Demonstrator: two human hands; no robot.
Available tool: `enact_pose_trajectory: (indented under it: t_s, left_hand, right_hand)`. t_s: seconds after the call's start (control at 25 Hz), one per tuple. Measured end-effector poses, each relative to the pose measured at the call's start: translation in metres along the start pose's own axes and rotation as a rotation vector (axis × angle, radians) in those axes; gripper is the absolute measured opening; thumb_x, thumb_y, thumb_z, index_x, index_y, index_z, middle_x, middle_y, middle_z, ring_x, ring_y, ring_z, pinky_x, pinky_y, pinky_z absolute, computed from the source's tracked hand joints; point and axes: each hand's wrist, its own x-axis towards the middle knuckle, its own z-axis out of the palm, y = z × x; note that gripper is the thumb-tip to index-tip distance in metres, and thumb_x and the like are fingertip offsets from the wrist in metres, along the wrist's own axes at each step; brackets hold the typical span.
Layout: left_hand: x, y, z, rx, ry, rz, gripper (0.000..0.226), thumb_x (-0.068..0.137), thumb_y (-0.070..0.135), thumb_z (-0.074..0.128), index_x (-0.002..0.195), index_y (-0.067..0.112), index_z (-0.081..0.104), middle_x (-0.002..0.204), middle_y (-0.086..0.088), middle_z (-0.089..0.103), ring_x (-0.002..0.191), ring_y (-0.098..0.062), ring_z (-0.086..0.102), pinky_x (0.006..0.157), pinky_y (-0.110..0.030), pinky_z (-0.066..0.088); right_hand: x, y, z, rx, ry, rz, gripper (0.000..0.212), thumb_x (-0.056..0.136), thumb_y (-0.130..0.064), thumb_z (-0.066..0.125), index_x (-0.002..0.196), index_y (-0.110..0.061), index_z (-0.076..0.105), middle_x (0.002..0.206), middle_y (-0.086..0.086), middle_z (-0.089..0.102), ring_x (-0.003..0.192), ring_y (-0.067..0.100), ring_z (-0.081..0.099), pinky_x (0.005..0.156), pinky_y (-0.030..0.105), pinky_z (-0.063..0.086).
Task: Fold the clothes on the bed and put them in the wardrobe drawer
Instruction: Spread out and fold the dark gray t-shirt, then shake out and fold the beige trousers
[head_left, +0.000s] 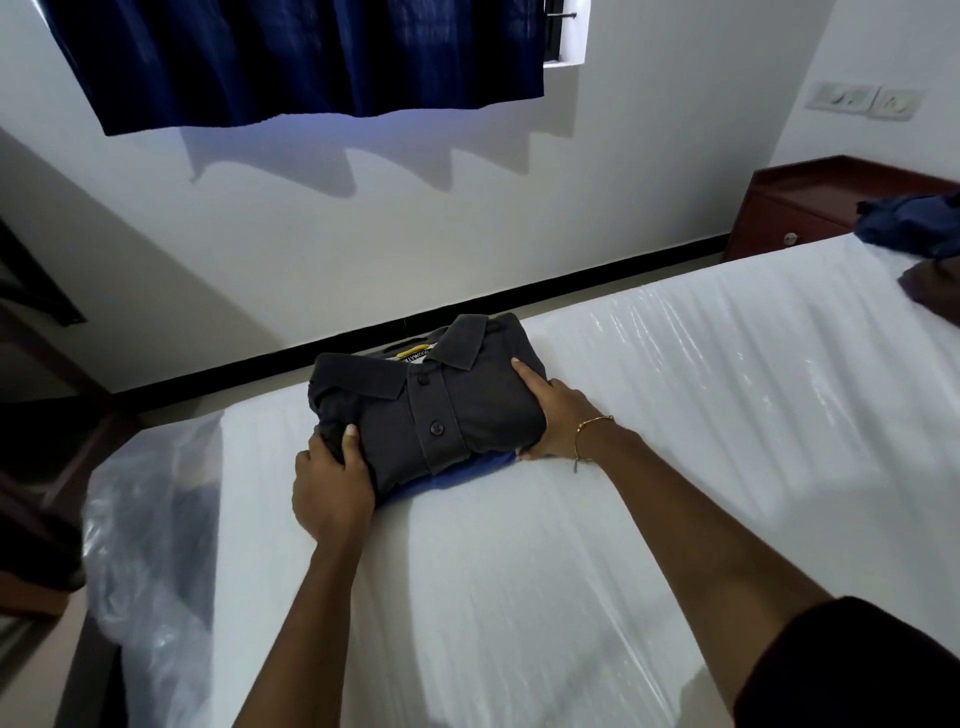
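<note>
**Folded shirt gripped at both sides on bed**

Left hand (332, 491) curled over near-left corner of grey shirt (441, 400), thumb on top, fingers tucked beneath. Folded, collar up, on plastic-wrapped bed (675, 395) near far edge, atop blue garment (457, 474). Right hand (558, 415) clasping right side, forefinger along top, remaining fingers under. Loose clothes (919, 244) heaped far right, well apart

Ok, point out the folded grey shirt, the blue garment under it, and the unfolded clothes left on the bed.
Folded grey shirt (441, 410), head view: on its button placket.
Blue garment (457, 475), head view: on its exposed near edge.
Unfolded clothes (914, 228), head view: on the blue heap, far right.
</note>
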Motion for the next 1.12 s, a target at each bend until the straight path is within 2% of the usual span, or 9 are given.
enact_pose_trajectory:
  t_s: [0.16, 0.24, 0.32, 0.4, 0.52, 0.76, 0.88, 1.0, 1.12]
  left_hand:
    - [-0.008, 0.008, -0.007, -0.051, 0.017, -0.076, 0.051, 0.095, 0.04, 0.045, 0.133, 0.007, 0.045, 0.124, -0.025, 0.05, 0.116, -0.043, 0.044, 0.096, -0.05, 0.038]
    - [-0.029, 0.028, -0.01, -0.032, 0.13, -0.059, 0.06, 0.092, 0.029, 0.053, 0.142, 0.005, 0.032, 0.139, -0.025, 0.036, 0.133, -0.043, 0.025, 0.104, -0.055, 0.026]
    - [-0.054, 0.054, -0.01, 0.009, 0.148, 0.046, 0.068, 0.088, 0.024, 0.058, 0.144, 0.003, 0.027, 0.147, -0.021, 0.027, 0.142, -0.039, 0.006, 0.11, -0.058, 0.011]
    - [-0.076, 0.079, -0.004, 0.078, 0.06, 0.177, 0.07, 0.086, 0.025, 0.061, 0.144, 0.004, 0.028, 0.151, -0.018, 0.023, 0.144, -0.036, -0.004, 0.111, -0.059, 0.002]
    - [-0.112, 0.126, 0.01, 0.132, -0.121, 0.378, 0.068, 0.088, 0.027, 0.058, 0.145, 0.007, 0.027, 0.154, -0.014, 0.017, 0.144, -0.034, -0.01, 0.112, -0.057, 0.001]
    - [-0.198, 0.224, 0.055, 0.064, -0.418, 0.697, 0.055, 0.094, 0.03, 0.05, 0.143, 0.01, 0.033, 0.153, -0.009, 0.023, 0.145, -0.028, -0.008, 0.115, -0.046, 0.008]
    - [-0.251, 0.263, 0.097, 0.14, -0.53, 0.952, 0.052, 0.095, 0.031, 0.048, 0.141, 0.01, 0.036, 0.15, -0.008, 0.029, 0.146, -0.027, -0.003, 0.114, -0.044, 0.012]
    - [-0.306, 0.298, 0.142, 0.152, -0.613, 1.11, 0.049, 0.094, 0.03, 0.049, 0.138, 0.011, 0.041, 0.147, -0.005, 0.035, 0.146, -0.025, 0.002, 0.114, -0.041, 0.015]
    - [-0.351, 0.327, 0.189, 0.114, -0.683, 1.196, 0.046, 0.093, 0.029, 0.051, 0.135, 0.01, 0.046, 0.143, -0.005, 0.04, 0.146, -0.024, 0.007, 0.114, -0.035, 0.017]
  right_hand:
    - [-0.019, -0.003, 0.001, 0.044, 0.042, 0.002, 0.112, 0.072, -0.028, 0.078, 0.148, -0.034, -0.005, 0.138, 0.018, 0.035, 0.122, 0.038, 0.041, 0.104, 0.044, 0.038]
    - [-0.035, -0.005, 0.001, -0.032, 0.062, 0.037, 0.105, 0.078, -0.023, 0.071, 0.148, -0.033, -0.007, 0.143, 0.015, 0.026, 0.125, 0.037, 0.037, 0.102, 0.045, 0.038]
    - [-0.055, -0.007, 0.002, -0.196, 0.121, 0.1, 0.098, 0.084, -0.013, 0.063, 0.148, -0.03, -0.008, 0.145, 0.014, 0.021, 0.125, 0.034, 0.035, 0.099, 0.043, 0.037]
    - [-0.074, -0.008, 0.0, -0.267, 0.167, 0.17, 0.095, 0.085, -0.007, 0.059, 0.149, -0.028, -0.008, 0.143, 0.014, 0.023, 0.124, 0.032, 0.035, 0.097, 0.041, 0.036]
    - [-0.102, 0.002, -0.02, -0.281, 0.222, 0.244, 0.097, 0.082, -0.006, 0.06, 0.149, -0.028, -0.008, 0.143, 0.014, 0.021, 0.124, 0.031, 0.034, 0.096, 0.039, 0.036]
    - [-0.179, 0.09, -0.081, -0.36, 0.373, 0.385, 0.095, 0.083, -0.006, 0.06, 0.149, -0.027, -0.005, 0.148, 0.013, 0.016, 0.128, 0.031, 0.031, 0.098, 0.04, 0.036]
    - [-0.227, 0.158, -0.113, -0.327, 0.46, 0.53, 0.087, 0.083, -0.005, 0.057, 0.149, -0.024, 0.003, 0.143, 0.011, 0.021, 0.124, 0.03, 0.034, 0.095, 0.038, 0.038]
    - [-0.266, 0.232, -0.139, -0.309, 0.536, 0.645, 0.068, 0.084, -0.004, 0.054, 0.142, -0.018, 0.021, 0.14, 0.01, 0.025, 0.121, 0.029, 0.035, 0.088, 0.035, 0.04]
    - [-0.284, 0.301, -0.151, -0.266, 0.526, 0.736, 0.044, 0.086, -0.003, 0.051, 0.127, -0.011, 0.038, 0.141, 0.01, 0.023, 0.125, 0.027, 0.032, 0.083, 0.034, 0.044]
